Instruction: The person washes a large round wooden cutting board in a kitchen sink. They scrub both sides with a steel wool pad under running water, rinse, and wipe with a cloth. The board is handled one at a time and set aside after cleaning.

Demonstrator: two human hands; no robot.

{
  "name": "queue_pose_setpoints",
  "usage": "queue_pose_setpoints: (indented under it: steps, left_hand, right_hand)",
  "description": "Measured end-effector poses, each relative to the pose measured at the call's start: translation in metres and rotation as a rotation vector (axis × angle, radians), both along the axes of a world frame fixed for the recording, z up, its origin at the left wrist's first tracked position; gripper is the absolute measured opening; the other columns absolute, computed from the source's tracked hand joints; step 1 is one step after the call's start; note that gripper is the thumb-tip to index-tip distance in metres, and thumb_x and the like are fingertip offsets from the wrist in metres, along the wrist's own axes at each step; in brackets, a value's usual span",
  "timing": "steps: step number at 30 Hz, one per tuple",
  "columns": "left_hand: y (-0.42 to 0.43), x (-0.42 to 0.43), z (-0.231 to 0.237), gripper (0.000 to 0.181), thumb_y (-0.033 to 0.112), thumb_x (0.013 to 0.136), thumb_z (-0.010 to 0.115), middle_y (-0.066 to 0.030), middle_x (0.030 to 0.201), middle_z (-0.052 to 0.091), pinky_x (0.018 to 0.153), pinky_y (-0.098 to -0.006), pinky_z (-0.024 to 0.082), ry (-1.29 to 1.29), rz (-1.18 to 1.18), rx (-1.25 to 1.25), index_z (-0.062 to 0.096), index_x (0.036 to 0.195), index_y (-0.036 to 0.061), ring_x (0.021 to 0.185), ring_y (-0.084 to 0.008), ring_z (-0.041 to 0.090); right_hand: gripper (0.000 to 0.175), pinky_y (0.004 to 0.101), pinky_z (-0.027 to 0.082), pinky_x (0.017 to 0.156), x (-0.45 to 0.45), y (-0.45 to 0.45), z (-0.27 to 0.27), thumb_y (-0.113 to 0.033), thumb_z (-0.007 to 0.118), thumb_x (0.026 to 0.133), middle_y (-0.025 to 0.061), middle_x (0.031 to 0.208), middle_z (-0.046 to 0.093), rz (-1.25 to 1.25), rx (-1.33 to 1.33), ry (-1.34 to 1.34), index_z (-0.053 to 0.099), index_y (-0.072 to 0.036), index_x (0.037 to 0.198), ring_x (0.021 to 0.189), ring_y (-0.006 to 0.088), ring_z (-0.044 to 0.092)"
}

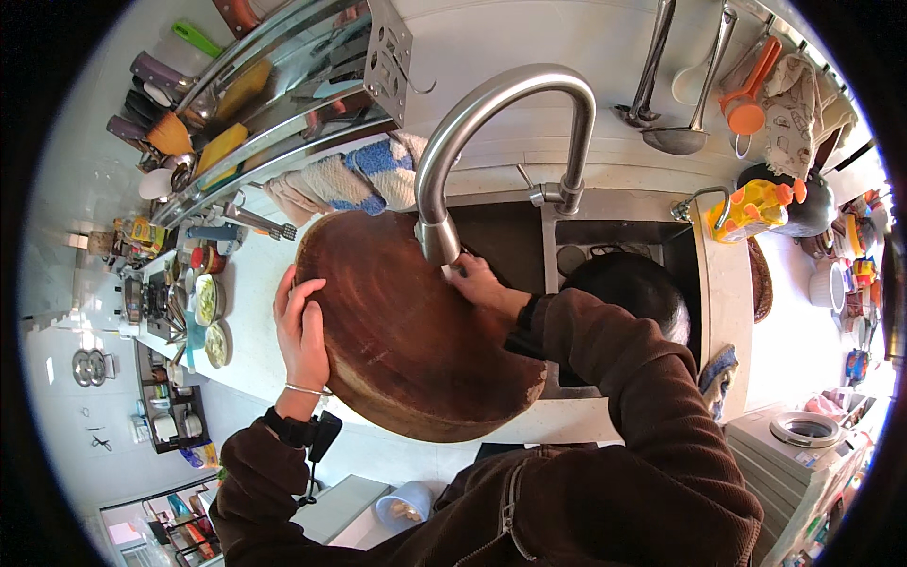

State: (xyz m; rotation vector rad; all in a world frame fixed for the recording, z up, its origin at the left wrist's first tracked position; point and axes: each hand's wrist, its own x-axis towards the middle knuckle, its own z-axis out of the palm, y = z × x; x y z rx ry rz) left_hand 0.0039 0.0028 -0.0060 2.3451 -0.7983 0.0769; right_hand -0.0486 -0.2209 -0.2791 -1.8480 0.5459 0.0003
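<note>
A thick round wooden chopping block (397, 319) leans tilted over the counter edge and the left basin of the sink (503, 220). My left hand (305, 333) grips its left rim, thumb on the top face and fingers along the side. Under the spout of the steel faucet (441, 241), my right hand (485, 282) is at the block's far right part. Its fingers close on a small whitish item (448, 272), mostly hidden, so its kind is unclear. The block's face looks dark and wet in places.
A black wok (627, 298) fills much of the right basin. Towels (354, 173) hang under a steel knife rack (386, 64) at the back left. Dishes of food (207, 301) stand on the left counter. A yellow detergent bottle (747, 209) stands right of the sink.
</note>
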Motion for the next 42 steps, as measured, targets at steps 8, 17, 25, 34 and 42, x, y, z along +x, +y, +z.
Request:
queue_pose_setpoints:
  steps: [8, 17, 25, 34, 42]
  left_hand:
    - [0.001, -0.001, -0.002, 0.028, 0.011, 0.096, 0.046, -0.0163, 0.147, 0.043, 0.111, -0.0403, 0.033, 0.009, -0.009, -0.043, 0.066, 0.116, 0.0093, 0.134, -0.0320, 0.043]
    - [0.001, 0.000, -0.004, 0.029, 0.010, 0.096, 0.045, -0.0163, 0.148, 0.043, 0.111, -0.0404, 0.033, 0.019, -0.005, -0.051, 0.066, 0.115, 0.0094, 0.134, -0.0328, 0.042]
    - [0.000, 0.000, -0.002, 0.029, 0.011, 0.095, 0.046, -0.0166, 0.148, 0.043, 0.114, -0.0413, 0.031, 0.037, 0.007, -0.047, 0.066, 0.115, 0.0093, 0.136, -0.0328, 0.041]
    - [0.001, -0.001, -0.001, 0.029, 0.009, 0.096, 0.045, -0.0172, 0.148, 0.042, 0.112, -0.0402, 0.032, 0.019, -0.009, -0.023, 0.066, 0.116, 0.0093, 0.136, -0.0323, 0.041]
    - [0.000, -0.002, -0.002, 0.028, 0.010, 0.095, 0.047, -0.0175, 0.148, 0.042, 0.112, -0.0428, 0.032, 0.021, -0.013, -0.067, 0.065, 0.115, 0.0087, 0.135, -0.0356, 0.040]
  right_hand:
    - [0.032, 0.0494, 0.043, 0.100, -0.100, 0.059, 0.159, -0.028, 0.068, 0.092, 0.0223, 0.127, 0.047, 0.332, -0.048, -0.757, 0.056, -0.008, 0.115, 0.116, 0.0419, 0.050]
    - [0.028, 0.0425, 0.046, 0.099, -0.125, -0.009, 0.036, -0.023, 0.066, 0.095, 0.0198, 0.119, 0.054, 0.162, -0.133, -0.126, 0.057, -0.006, 0.115, 0.114, 0.0379, 0.053]
    - [0.025, 0.0452, 0.044, 0.102, -0.120, 0.047, 0.164, -0.020, 0.071, 0.091, 0.0189, 0.127, 0.049, 0.402, -0.042, -0.769, 0.059, -0.010, 0.110, 0.119, 0.0381, 0.052]
    - [0.041, 0.0480, 0.047, 0.098, 0.016, 0.003, 0.002, -0.041, 0.064, 0.093, 0.0233, 0.130, 0.056, 0.036, -0.138, -0.229, 0.062, -0.013, 0.122, 0.121, 0.0428, 0.053]
    - [0.027, 0.0461, 0.047, 0.097, -0.106, -0.017, 0.004, -0.030, 0.062, 0.096, 0.0187, 0.117, 0.057, 0.201, -0.201, -0.063, 0.060, -0.010, 0.115, 0.111, 0.0394, 0.053]
